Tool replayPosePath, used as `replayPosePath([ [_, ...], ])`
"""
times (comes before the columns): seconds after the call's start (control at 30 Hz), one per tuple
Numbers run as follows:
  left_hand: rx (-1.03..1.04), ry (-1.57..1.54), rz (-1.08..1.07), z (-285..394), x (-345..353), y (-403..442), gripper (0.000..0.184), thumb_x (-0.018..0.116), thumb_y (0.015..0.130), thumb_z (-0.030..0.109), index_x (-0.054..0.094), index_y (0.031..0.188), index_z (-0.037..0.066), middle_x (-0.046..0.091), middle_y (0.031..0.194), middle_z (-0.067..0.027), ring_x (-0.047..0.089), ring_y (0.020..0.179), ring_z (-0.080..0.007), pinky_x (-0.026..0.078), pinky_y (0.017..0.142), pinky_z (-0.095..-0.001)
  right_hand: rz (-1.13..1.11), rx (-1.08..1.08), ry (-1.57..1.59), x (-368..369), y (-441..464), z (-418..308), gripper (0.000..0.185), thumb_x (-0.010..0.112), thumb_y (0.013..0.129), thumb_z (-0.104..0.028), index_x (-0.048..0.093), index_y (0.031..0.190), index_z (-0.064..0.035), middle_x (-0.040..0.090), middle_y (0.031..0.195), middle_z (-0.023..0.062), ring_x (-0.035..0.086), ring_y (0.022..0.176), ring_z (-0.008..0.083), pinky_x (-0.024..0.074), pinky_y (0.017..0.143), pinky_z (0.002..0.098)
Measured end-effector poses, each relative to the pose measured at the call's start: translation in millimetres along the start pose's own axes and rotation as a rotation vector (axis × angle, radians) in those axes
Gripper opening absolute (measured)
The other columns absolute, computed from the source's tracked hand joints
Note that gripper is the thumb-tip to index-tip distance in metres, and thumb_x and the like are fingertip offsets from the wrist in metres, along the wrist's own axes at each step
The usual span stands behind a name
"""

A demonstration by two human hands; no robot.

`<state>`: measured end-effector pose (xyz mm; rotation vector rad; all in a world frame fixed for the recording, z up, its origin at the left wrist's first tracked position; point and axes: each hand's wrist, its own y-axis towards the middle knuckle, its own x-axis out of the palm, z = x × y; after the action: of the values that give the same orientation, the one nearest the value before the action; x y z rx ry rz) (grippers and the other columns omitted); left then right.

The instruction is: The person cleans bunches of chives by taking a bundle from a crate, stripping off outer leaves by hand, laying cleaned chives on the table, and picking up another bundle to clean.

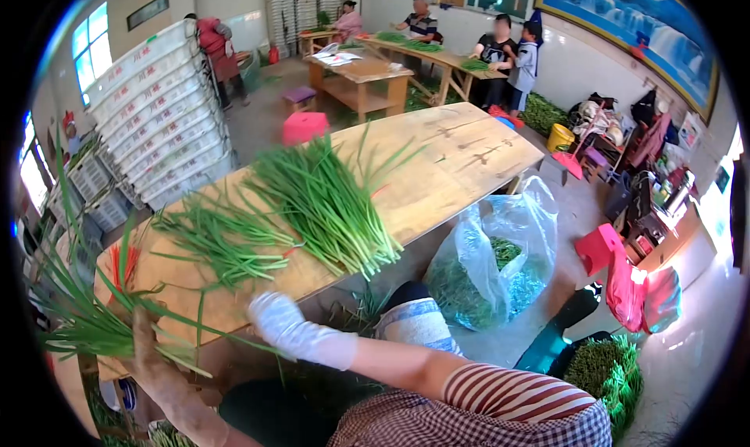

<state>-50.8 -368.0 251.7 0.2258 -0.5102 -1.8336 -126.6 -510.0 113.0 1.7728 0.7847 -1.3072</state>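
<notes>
A loose bunch of long green stalks (94,326) is in my left hand (148,341), at the left end of the wooden table. My right hand (277,314), in a whitish glove, hangs over the table's near edge; its fingers are smeared by motion. One long leaf stretches from the bunch toward it. On the wooden table (445,150) lies a large pile of green stalks (320,201), with a smaller bunch (226,236) to its left. Red ties (123,263) lie near the table's left end.
Stacked white crates (156,111) stand at the left, beyond the table. A clear plastic bag (492,252) of greens is on the floor at the right. Past the table is a pink stool (305,126). Several people are at tables and crates at the back.
</notes>
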Motion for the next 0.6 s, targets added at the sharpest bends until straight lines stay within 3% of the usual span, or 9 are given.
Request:
replayPosePath([
  [0.07, -0.097, -0.015, 0.008, -3, 8, 10, 0.032, 0.066, 0.088, 0.023, 0.062, 0.110, -0.001, 0.064, 0.093, -0.0072, 0.058, 0.084, -0.0128, 0.044, 0.076, -0.0257, 0.088, -0.303, 0.042, 16, -11, -15, 0.027, 0.070, 0.069, -0.027, 0.064, 0.081, -0.0035, 0.066, 0.078, 0.0138, 0.065, 0.079, 0.0354, 0.0501, 0.062, 0.0406],
  [0.13, -0.315, -0.106, -0.060, -40, 5, 32, 0.034, 0.067, 0.087, 0.026, 0.063, 0.110, 0.001, 0.064, 0.091, -0.0055, 0.057, 0.081, -0.0116, 0.045, 0.073, -0.0248, -0.214, -0.474, 0.587, 23, -32, -11, 0.025, 0.068, 0.071, -0.027, 0.065, 0.084, -0.0063, 0.066, 0.079, 0.0127, 0.064, 0.079, 0.0351, 0.0503, 0.066, 0.0422],
  [0.17, -0.462, -0.046, -0.150, -60, -5, 31, 0.033, 0.069, 0.086, 0.025, 0.063, 0.110, 0.003, 0.065, 0.088, -0.0038, 0.057, 0.080, -0.0135, 0.046, 0.067, -0.0252, -0.406, -0.471, 0.512, -26, -45, -10, 0.027, 0.065, 0.077, -0.028, 0.068, 0.098, -0.0120, 0.067, 0.088, 0.0116, 0.065, 0.082, 0.0340, 0.0510, 0.073, 0.0426],
  [0.27, -0.788, -0.271, -0.282, -111, -1, 8, 0.039, 0.070, 0.085, 0.023, 0.060, 0.116, 0.002, 0.065, 0.095, -0.0071, 0.060, 0.082, -0.0173, 0.049, 0.067, -0.0276, -0.272, -0.224, 0.571, -45, -66, 0, 0.034, 0.063, 0.083, -0.032, 0.065, 0.111, -0.0133, 0.067, 0.093, 0.0149, 0.065, 0.084, 0.0346, 0.0516, 0.075, 0.0418],
  [0.4, -0.826, -0.548, -0.322, -110, -2, -37, 0.040, 0.062, 0.090, 0.015, 0.053, 0.123, -0.006, 0.062, 0.112, -0.0126, 0.063, 0.092, -0.0211, 0.051, 0.075, -0.0283, 0.235, -0.148, 0.574, -34, -75, 21, 0.032, 0.061, 0.089, -0.024, 0.062, 0.117, -0.0077, 0.067, 0.094, 0.0157, 0.066, 0.081, 0.0340, 0.0537, 0.072, 0.0374],
  [0.43, -0.837, -0.490, -0.276, -117, -4, -41, 0.035, 0.060, 0.091, 0.014, 0.056, 0.119, -0.006, 0.065, 0.109, -0.0123, 0.065, 0.089, -0.0193, 0.050, 0.072, -0.0257, 0.212, -0.148, 0.584, -38, -75, 23, 0.030, 0.060, 0.089, -0.013, 0.060, 0.117, -0.0018, 0.067, 0.101, 0.0155, 0.066, 0.087, 0.0310, 0.0541, 0.079, 0.0356],
  [0.5, -0.855, -0.682, -0.335, -130, -5, -47, 0.028, 0.061, 0.090, 0.011, 0.060, 0.107, -0.012, 0.067, 0.097, -0.0180, 0.065, 0.075, -0.0177, 0.050, 0.063, -0.0225, 0.255, -0.038, 0.703, -19, -78, 27, 0.026, 0.064, 0.087, -0.020, 0.065, 0.108, -0.0060, 0.067, 0.092, 0.0169, 0.066, 0.081, 0.0338, 0.0539, 0.072, 0.0388],
  [0.53, -0.956, -0.662, -0.164, -126, 0, -51, 0.027, 0.060, 0.089, 0.006, 0.058, 0.105, -0.015, 0.067, 0.093, -0.0198, 0.064, 0.071, -0.0187, 0.052, 0.061, -0.0236, 0.281, 0.015, 0.765, -9, -77, 30, 0.024, 0.066, 0.086, -0.024, 0.067, 0.104, -0.0081, 0.067, 0.088, 0.0176, 0.065, 0.079, 0.0352, 0.0538, 0.068, 0.0404],
  [0.6, -1.047, -0.706, -0.115, -129, -3, -61, 0.027, 0.057, 0.092, 0.005, 0.056, 0.112, -0.013, 0.066, 0.098, -0.0174, 0.063, 0.068, -0.0174, 0.057, 0.061, -0.0256, 0.167, 0.061, 0.837, -24, -85, 24, 0.027, 0.067, 0.085, -0.023, 0.066, 0.107, -0.0074, 0.068, 0.088, 0.0166, 0.066, 0.081, 0.0342, 0.0540, 0.070, 0.0401],
])
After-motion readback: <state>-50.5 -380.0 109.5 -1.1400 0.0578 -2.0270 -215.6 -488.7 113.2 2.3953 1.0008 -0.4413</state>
